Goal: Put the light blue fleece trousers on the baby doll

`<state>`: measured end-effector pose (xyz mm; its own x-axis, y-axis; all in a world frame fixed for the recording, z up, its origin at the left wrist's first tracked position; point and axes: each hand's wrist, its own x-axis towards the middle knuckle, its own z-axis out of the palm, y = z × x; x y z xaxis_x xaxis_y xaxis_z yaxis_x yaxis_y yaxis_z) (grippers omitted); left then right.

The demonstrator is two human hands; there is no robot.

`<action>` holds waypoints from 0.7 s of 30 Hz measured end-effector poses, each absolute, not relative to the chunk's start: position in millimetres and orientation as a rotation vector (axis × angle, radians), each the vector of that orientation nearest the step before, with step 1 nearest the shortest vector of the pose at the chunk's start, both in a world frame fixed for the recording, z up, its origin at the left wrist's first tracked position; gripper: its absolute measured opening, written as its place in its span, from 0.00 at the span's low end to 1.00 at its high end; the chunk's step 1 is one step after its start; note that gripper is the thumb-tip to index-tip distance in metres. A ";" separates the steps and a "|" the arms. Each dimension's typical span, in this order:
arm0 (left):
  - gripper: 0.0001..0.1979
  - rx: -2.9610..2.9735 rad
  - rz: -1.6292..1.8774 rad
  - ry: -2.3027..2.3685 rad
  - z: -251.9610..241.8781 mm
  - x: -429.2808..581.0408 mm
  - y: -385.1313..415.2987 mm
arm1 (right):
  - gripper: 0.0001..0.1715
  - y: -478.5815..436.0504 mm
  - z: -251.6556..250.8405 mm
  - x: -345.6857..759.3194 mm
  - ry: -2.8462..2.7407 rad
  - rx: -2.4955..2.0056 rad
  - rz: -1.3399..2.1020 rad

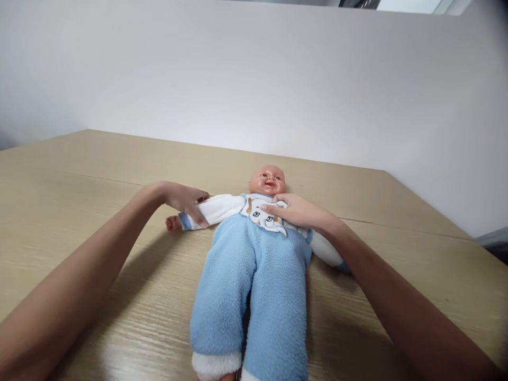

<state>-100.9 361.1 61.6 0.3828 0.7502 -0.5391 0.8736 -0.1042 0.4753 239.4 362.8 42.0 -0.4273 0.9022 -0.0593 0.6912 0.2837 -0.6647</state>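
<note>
A baby doll (271, 180) lies on its back on the table, head away from me and legs towards me. It wears light blue fleece trousers (230, 275) with white cuffs and a white top with an animal face patch (257, 214) on the chest. My left hand (186, 202) is closed round the doll's white sleeve (222, 206), just above its blue cuff. On the other side, my right hand (297, 210) lies over the upper chest beside the collar, thumb and fingers bent onto the outfit. My right forearm partly covers the doll's other sleeve (325, 247).
The pale wooden table (99, 211) has a seam running across it behind my hands. Beyond its far edge stands a plain white wall (238, 79), with an opening at the top right. A dark object (496, 241) shows past the right edge.
</note>
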 end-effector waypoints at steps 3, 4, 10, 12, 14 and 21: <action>0.41 1.907 -0.260 1.473 60.4 -101.2 362.7 | 0.30 357.1 43.1 238.2 -2.260 -1.515 0.844; 0.42 1.907 -0.273 1.484 59.5 -101.5 363.8 | 0.32 353.1 43.3 237.6 -2.279 -1.558 0.773; 0.47 1.933 -0.139 1.532 67.8 -107.6 366.1 | 0.30 314.4 32.1 254.2 -2.152 -1.635 0.172; 0.47 1.952 0.028 1.544 77.5 -107.1 361.6 | 0.29 299.5 23.3 274.6 -2.149 -1.533 0.024; 0.44 2.023 0.210 1.553 87.6 -99.7 353.1 | 0.32 283.5 13.1 301.6 -2.150 -1.489 -0.108; 0.22 2.460 0.569 1.045 92.7 1.9 324.6 | 0.36 241.1 -24.1 385.2 -2.218 -1.490 0.165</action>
